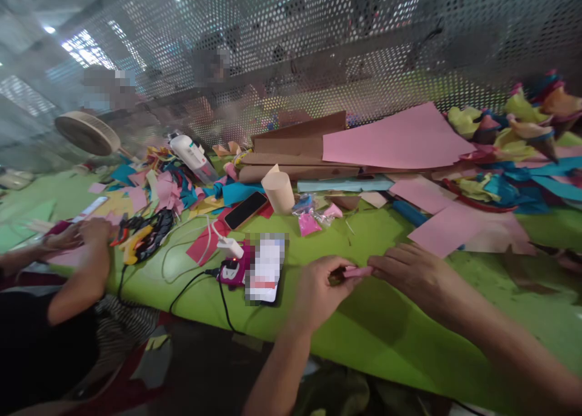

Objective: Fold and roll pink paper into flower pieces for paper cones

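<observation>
Both my hands meet low over the green table (pixel 386 319), right of centre. My left hand (pixel 321 288) is closed in a pinch on one end of a small pink paper piece (pixel 357 271). My right hand (pixel 407 270) is curled round the other end of that pink piece, fingers pressed together. Something small and dark sits between my left fingers beside the pink piece; I cannot make it out. A phone (pixel 266 269) lies flat just left of my left hand.
A co-worker's arms (pixel 86 264) rest at the left edge. Pink sheets (pixel 395 140), brown card (pixel 295 143), a paper cone (pixel 279 191), a black phone (pixel 245 210), a glue gun (pixel 193 155), a charger and cables (pixel 213 252) and paper scraps crowd the table; finished paper pieces pile far right.
</observation>
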Available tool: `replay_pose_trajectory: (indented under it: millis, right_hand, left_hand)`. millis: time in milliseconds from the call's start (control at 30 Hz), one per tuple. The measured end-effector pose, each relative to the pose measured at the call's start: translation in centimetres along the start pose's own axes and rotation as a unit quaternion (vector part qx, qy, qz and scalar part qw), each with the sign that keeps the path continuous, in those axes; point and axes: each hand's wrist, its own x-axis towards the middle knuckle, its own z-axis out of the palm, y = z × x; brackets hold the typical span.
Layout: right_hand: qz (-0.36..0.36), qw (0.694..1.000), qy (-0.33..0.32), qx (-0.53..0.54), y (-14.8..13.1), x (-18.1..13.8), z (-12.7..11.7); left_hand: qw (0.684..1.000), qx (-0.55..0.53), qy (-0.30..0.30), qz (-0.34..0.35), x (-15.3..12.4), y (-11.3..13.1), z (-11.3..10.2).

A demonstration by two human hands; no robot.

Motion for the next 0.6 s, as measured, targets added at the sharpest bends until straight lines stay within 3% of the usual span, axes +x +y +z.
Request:
replay_pose_trajectory:
  millis: [267, 467, 600]
  right_hand:
    - [0.022, 0.999, -0.016, 0.036, 0.3, -0.4, 0.6]
    - [0.089, 0.994, 0.002, 0.055, -0.1, 0.0, 0.5]
    - [0.034, 0.998, 0.038, 0.024, 0.0, -0.1, 0.5]
  left_hand:
    - [0.995, -0.095, -0.004, -0.006, 0.0, 0.5, 0.3]
    - [0.991, -0.122, 0.025, -0.041, 0.1, -0.2, 0.5]
    - [0.983, -0.168, 0.025, -0.076, 0.1, -0.7, 0.7]
